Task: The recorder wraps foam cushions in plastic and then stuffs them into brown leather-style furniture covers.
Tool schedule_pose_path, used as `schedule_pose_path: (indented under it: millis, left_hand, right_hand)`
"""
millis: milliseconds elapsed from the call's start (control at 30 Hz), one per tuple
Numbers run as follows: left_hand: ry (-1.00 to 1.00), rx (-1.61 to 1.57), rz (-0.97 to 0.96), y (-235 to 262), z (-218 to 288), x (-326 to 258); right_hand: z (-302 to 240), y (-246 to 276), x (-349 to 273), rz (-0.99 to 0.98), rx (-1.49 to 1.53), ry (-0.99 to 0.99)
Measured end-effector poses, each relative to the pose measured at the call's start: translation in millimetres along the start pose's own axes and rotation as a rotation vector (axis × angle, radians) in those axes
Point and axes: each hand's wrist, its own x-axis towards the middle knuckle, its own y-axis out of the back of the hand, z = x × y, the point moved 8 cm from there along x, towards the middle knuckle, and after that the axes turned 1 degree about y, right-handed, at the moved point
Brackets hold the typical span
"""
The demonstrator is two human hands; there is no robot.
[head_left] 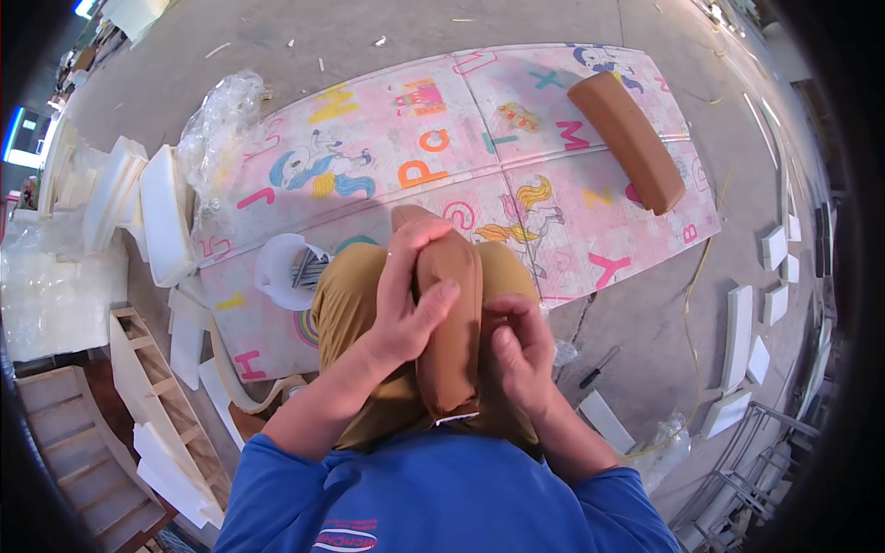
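A long brown padded cushion point(450, 323) stands on end between my knees, over my mustard trousers point(346, 300). My left hand point(406, 300) wraps around its upper left side, thumb pressed on the front. My right hand point(516, 355) pinches its lower right edge with bent fingers. A second brown cushion point(627, 140) of the same kind lies flat on the pink play mat point(387, 157), far right and apart from both hands.
A white cup of metal fasteners point(297, 269) sits by my left knee. White foam pieces point(138, 207) and crumpled clear plastic point(221, 124) lie left; wooden frames point(152, 387) lower left. White blocks point(742, 332), a screwdriver point(597, 367) and a yellow cord point(693, 295) lie right.
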Motion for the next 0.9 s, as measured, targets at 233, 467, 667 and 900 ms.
schedule_pose_path:
  millis: [233,467,667,900]
  left_hand:
    - [-0.228,-0.059,0.01,-33,32,-43]
    - [-0.08,-0.169,0.15,-4,15,-48]
    - [0.449,0.154,0.462,112,-56,-63]
    - [0.652,-0.067,0.258,95,-80,-109]
  right_hand:
    - [-14,-16,-54,-0.058,-0.357,0.031]
    - [-15,6,-74,0.052,-0.134,-0.042]
    - [-33,78,-129,0.108,0.232,-0.076]
    - [-11,128,-186,0.29,0.338,-0.08]
